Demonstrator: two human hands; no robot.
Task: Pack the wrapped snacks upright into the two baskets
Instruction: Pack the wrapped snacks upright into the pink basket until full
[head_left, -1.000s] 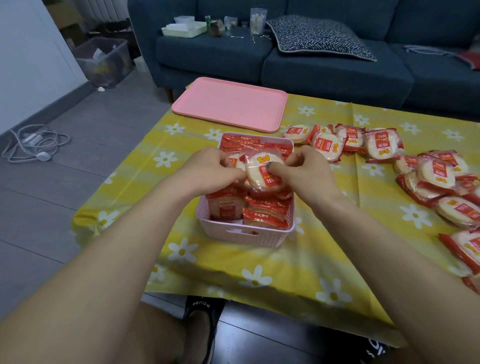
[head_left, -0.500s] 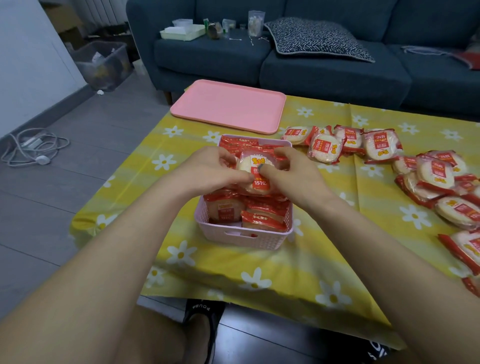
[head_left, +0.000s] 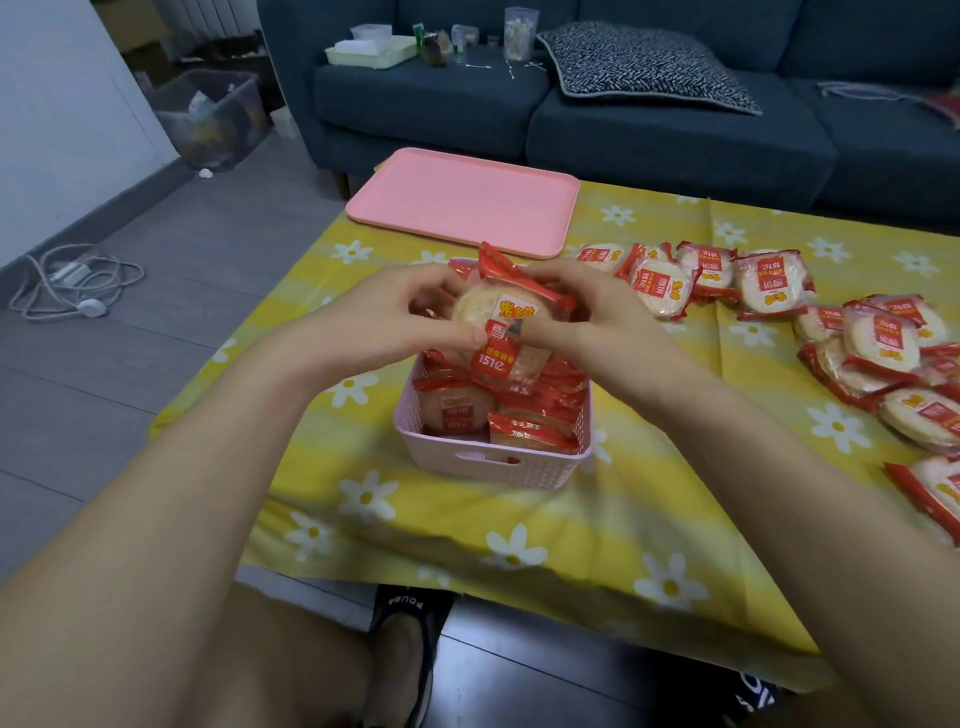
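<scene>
A pale pink woven basket (head_left: 498, 467) stands on the yellow flowered tablecloth (head_left: 519, 545), packed with several red-and-white wrapped rice crackers standing on edge. Above its middle, my left hand (head_left: 400, 317) and my right hand (head_left: 587, 317) both pinch one wrapped cracker (head_left: 498, 338), held upright over the packed ones. Several loose wrapped crackers (head_left: 769, 286) lie flat on the cloth to the right, out to the right edge. Only one basket is in view.
An empty pink tray (head_left: 462, 200) lies at the table's far edge. Behind it is a dark blue sofa (head_left: 675, 135) with a cushion and small items. On the floor at left are a coiled white cable (head_left: 72, 283) and a clear bin (head_left: 218, 119).
The cracker held between both hands has stayed over the basket's middle, shifting slightly and turning more upright. The camera view has shifted a little.
</scene>
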